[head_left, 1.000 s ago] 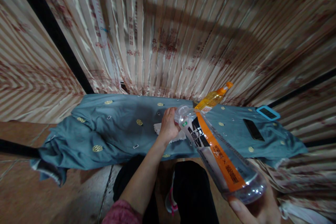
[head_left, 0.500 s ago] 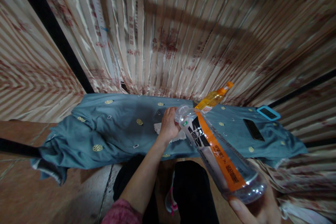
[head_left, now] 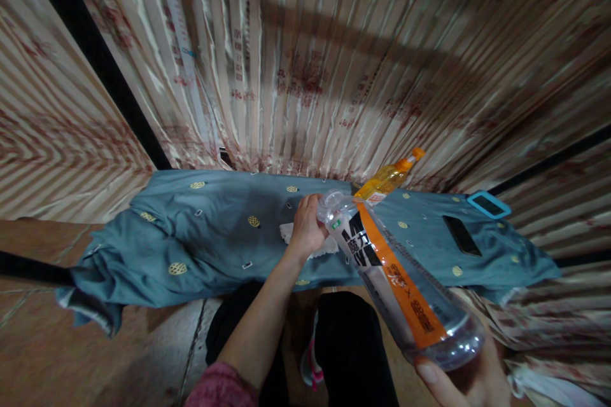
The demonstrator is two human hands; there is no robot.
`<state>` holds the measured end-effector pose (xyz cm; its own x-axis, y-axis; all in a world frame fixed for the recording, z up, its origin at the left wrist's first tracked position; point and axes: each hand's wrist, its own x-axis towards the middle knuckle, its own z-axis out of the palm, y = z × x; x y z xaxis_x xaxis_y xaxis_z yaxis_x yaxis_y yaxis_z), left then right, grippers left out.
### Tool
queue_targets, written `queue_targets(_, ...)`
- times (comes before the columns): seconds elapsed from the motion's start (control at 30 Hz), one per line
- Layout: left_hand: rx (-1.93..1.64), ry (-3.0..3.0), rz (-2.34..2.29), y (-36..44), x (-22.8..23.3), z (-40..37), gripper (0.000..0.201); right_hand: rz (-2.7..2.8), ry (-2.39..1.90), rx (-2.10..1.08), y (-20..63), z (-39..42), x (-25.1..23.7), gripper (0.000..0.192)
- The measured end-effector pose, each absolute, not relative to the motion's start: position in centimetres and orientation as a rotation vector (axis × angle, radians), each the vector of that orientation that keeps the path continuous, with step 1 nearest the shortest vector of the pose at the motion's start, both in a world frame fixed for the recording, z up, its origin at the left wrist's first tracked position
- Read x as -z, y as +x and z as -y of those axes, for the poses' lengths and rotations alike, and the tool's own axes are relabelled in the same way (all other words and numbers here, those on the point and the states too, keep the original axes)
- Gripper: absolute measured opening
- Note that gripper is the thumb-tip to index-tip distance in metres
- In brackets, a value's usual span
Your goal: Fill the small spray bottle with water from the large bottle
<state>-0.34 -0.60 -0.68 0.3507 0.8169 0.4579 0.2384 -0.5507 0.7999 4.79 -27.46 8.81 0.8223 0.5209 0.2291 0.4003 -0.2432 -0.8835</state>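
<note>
A large clear plastic bottle (head_left: 405, 283) with an orange, black and white label is held tilted over the cloth, its neck to the upper left and its base toward me. My left hand (head_left: 308, 227) is closed at the bottle's neck; its fingertips are partly hidden. At the base, my right hand (head_left: 465, 375) grips the bottle from below, thumb along the near side. A white scalloped-edged paper or cloth piece (head_left: 329, 247) lies under my left hand. Behind the bottle stands a yellow bottle with an orange top (head_left: 384, 179).
A grey-blue cloth with yellow motifs (head_left: 224, 222) covers the narrow table. To the right lie a black phone (head_left: 461, 235) and a blue-framed object (head_left: 489, 204). Pleated curtains (head_left: 305, 63) hang behind, and dark poles (head_left: 102, 63) slant at both sides. My knees are below.
</note>
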Motion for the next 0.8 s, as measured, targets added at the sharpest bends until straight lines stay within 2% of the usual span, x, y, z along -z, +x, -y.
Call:
queue_targets(0.53,-1.164,1.971,-0.916,-0.46,0.40,0.66,0.043,0.638,-1.864,-0.169,4.64,27.40,-8.83,0.087)
queue_targets(0.8,-1.178,1.971,-0.907,-0.48,0.50,0.62,0.043,0.683,-1.869,-0.175,4.68,27.54,-8.67,0.082)
